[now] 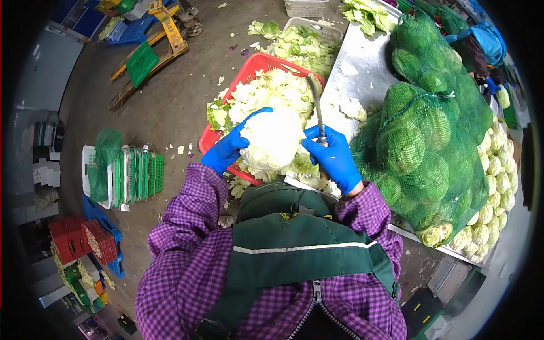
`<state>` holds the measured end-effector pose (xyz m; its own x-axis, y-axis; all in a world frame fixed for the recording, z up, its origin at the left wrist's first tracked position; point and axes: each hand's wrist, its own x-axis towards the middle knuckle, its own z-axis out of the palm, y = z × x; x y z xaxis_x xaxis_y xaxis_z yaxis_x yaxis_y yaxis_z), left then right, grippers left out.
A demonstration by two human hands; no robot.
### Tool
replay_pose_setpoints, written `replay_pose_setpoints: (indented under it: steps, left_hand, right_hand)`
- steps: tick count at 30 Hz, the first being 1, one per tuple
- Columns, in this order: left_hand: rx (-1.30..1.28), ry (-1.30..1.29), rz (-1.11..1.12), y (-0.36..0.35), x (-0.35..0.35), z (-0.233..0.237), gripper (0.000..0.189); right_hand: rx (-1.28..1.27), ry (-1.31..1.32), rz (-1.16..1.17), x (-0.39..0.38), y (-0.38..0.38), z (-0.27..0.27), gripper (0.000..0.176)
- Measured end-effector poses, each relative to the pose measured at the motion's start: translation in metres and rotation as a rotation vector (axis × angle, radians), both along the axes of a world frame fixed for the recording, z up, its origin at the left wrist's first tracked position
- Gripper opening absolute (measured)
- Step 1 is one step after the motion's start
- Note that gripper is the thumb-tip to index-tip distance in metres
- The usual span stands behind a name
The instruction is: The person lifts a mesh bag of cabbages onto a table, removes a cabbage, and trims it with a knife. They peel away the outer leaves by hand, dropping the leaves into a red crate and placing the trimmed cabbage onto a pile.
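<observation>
My left hand [229,146], in a blue glove, is curled against the side of a pale, peeled cabbage [273,139], the thumb and fingers spread round it. The cabbage is overexposed, so its surface detail is hard to read. In my right hand [334,156], also gloved in blue, the fingers close round the handle of a knife [318,107]. Its narrow, curved blade points up and away from me, just right of the cabbage and apart from it. Beneath and beyond the cabbage, a red crate [205,139] is heaped with pale leaf trimmings [260,90].
Green net bags of cabbages [425,141] lie on the metal table [362,62] at my right, with trimmed cabbages [496,181] stacked beyond. Another crate [334,35] with leaves stands behind the red one. Stacked crates [136,175] and a yellow pallet jack [168,28] are on the left.
</observation>
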<state>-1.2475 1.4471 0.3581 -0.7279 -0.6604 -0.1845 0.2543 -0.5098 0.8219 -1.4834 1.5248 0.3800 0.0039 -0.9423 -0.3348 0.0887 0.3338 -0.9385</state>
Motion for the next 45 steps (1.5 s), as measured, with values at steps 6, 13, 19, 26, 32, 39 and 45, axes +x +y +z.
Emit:
replay_pose_setpoints:
  steps: [6, 13, 19, 26, 32, 39, 45]
  left_hand:
    - [0.078, 0.035, 0.200, 0.002, 0.009, -0.028, 0.090]
    - [0.477, 0.515, 0.321, 0.003, -0.011, -0.032, 0.083]
    - [0.029, 0.058, 0.241, 0.001, -0.018, -0.023, 0.085]
    - [0.238, 0.239, 0.336, 0.008, -0.027, -0.051, 0.083]
    - [0.325, 0.279, 0.326, 0.012, -0.037, -0.047, 0.084]
    - [0.408, 0.268, 0.425, 0.013, -0.050, -0.033, 0.081]
    - [0.618, 0.508, 0.504, 0.004, -0.047, -0.034, 0.081]
  right_hand:
    - [-0.218, -0.284, 0.452, -0.033, 0.020, 0.010, 0.019]
    - [0.014, -0.292, 0.086, -0.007, 0.012, -0.005, 0.057]
    - [-0.019, -0.088, -0.108, 0.031, -0.004, -0.030, 0.077]
    - [-0.379, 0.250, -0.232, 0.033, -0.009, -0.028, 0.062]
    - [-0.356, 0.190, -0.322, 0.030, -0.006, -0.018, 0.048]
    - [-0.420, 0.001, -0.355, 0.023, 0.002, -0.024, 0.023]
    - [-0.249, 0.157, 0.043, 0.000, 0.031, -0.046, 0.021]
